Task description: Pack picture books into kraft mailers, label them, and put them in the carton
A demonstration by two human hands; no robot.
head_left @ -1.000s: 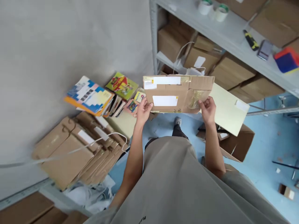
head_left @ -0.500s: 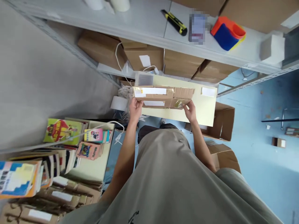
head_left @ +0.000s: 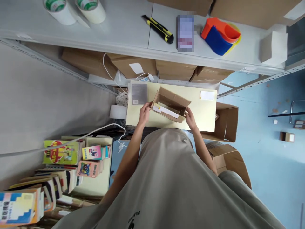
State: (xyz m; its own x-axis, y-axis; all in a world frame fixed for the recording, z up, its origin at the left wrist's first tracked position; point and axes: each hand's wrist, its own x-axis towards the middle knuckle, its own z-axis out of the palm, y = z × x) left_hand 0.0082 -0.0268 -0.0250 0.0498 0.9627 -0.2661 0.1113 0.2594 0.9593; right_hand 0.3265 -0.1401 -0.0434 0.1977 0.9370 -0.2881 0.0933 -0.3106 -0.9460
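A small cardboard box (head_left: pixel 175 95) is held tilted over the pale yellow table (head_left: pixel 202 117), its hollow inside facing me. My left hand (head_left: pixel 144 114) grips its left end, fingers closed on the cardboard. At the opposite end my right hand (head_left: pixel 190 118) is closed on the lower right corner. A white label strip (head_left: pixel 166 110) with a small yellow mark runs along the box's near side. Left of the box, a grey translucent flat case (head_left: pixel 139 93) lies on the table. A white label (head_left: pixel 207 95) lies near the table's right end.
Over the table's far side runs a grey shelf (head_left: pixel 119 28) with a yellow-black utility knife (head_left: pixel 158 29), a phone (head_left: pixel 186 33) and tape rolls (head_left: pixel 91 11). Books (head_left: pixel 62 152) fill a stand at left, near a white cable (head_left: pixel 95 128). Open cartons (head_left: pixel 226 122) stand at right.
The flattened-looking cardboard has been opened out into a hollow box and turned at a slant. My hands have come closer together. The view has shifted, showing more of the shelf.
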